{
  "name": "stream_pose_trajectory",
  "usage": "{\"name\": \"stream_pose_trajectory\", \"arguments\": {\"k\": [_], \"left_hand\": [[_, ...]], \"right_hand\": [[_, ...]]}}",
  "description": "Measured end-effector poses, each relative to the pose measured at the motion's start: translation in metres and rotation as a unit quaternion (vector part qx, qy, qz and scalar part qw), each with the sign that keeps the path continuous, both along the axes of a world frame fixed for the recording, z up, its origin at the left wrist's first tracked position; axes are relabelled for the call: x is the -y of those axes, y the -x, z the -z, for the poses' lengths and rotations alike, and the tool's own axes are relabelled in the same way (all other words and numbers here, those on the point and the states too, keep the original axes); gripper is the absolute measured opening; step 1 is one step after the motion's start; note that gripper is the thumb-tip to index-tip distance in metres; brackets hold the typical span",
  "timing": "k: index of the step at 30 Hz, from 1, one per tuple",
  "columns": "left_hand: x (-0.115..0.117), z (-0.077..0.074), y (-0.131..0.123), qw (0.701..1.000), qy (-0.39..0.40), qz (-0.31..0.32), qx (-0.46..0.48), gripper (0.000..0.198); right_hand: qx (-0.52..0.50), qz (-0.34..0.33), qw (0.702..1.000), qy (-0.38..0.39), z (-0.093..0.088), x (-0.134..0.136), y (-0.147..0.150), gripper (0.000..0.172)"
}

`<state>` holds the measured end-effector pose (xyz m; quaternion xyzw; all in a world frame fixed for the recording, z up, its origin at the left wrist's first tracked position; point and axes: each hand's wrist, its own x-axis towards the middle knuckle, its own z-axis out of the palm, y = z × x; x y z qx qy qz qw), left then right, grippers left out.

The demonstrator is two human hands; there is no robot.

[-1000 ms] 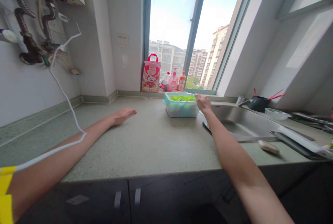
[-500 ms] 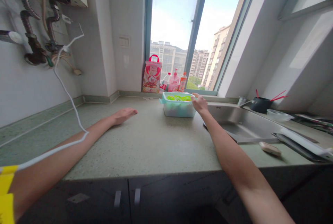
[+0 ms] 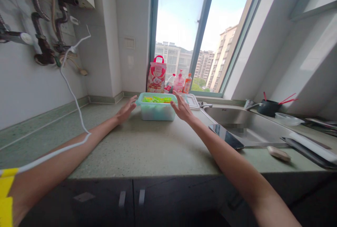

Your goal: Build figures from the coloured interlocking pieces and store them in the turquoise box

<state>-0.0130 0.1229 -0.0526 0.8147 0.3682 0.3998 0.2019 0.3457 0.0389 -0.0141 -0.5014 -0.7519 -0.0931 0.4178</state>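
A pale turquoise plastic box [image 3: 158, 112] stands on the counter with its top uncovered. Bright green and some orange pieces [image 3: 158, 99] fill it; their kind is too small to make out. My left hand [image 3: 126, 111] is beside the box's left end, fingers stretched out, holding nothing. At the other end, my right hand [image 3: 183, 109] has its thumb and fingers spread around the box's right edge; whether it touches the box, I cannot tell. Behind the right hand lies a whitish translucent lid [image 3: 194, 101].
To the right is a steel sink [image 3: 252, 134], with a dark flat device [image 3: 226, 136] at its left edge. A black pot [image 3: 268, 108] and clear bowl [image 3: 289, 118] stand behind it. Bottles [image 3: 179, 83] and a pink bag [image 3: 157, 77] line the window. A white cable [image 3: 76, 105] hangs at left.
The box has moved left across the counter, from beside the sink to between my hands. My right hand has moved left with it and its fingers have spread. The lid and dark device are now uncovered.
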Motion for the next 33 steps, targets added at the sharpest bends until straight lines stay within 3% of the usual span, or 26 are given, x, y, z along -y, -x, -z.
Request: {"name": "stream_pose_trajectory", "arguments": {"k": [3, 6, 9, 11, 14, 16, 26, 30, 33], "left_hand": [[0.008, -0.006, -0.003, 0.999, -0.045, -0.003, 0.011, 0.098], [0.013, -0.011, -0.006, 0.999, -0.042, -0.007, 0.005, 0.095], [0.015, -0.014, -0.006, 0.998, -0.051, -0.032, -0.022, 0.094], [0.016, -0.014, -0.006, 0.997, -0.059, -0.039, -0.038, 0.094], [0.015, -0.013, -0.005, 0.997, -0.066, -0.027, -0.037, 0.095], [0.012, -0.011, -0.005, 0.997, -0.066, -0.02, -0.029, 0.097], [-0.001, 0.0, -0.002, 0.995, -0.101, 0.007, 0.023, 0.093], [0.001, 0.003, -0.002, 0.996, -0.068, 0.025, 0.045, 0.086], [0.003, 0.003, -0.002, 0.996, -0.033, 0.044, 0.066, 0.086]], "right_hand": [[0.042, -0.065, 0.997, -0.007, 0.001, 0.003, 0.011, 0.07], [0.044, -0.074, 0.996, -0.014, 0.005, -0.003, 0.003, 0.071], [-0.018, -0.012, 0.999, -0.024, 0.019, -0.014, -0.022, 0.068], [-0.037, 0.063, 0.997, -0.011, 0.033, -0.023, -0.041, 0.067], [-0.007, 0.191, 0.98, 0.059, 0.052, -0.037, -0.063, 0.066], [0.017, 0.24, 0.967, 0.08, 0.06, -0.048, -0.072, 0.064], [0.07, 0.327, 0.923, 0.188, 0.06, -0.114, -0.104, 0.07], [0.054, 0.3, 0.925, 0.226, 0.065, -0.138, -0.117, 0.086], [0.059, 0.274, 0.933, 0.226, 0.067, -0.144, -0.119, 0.088]]}}
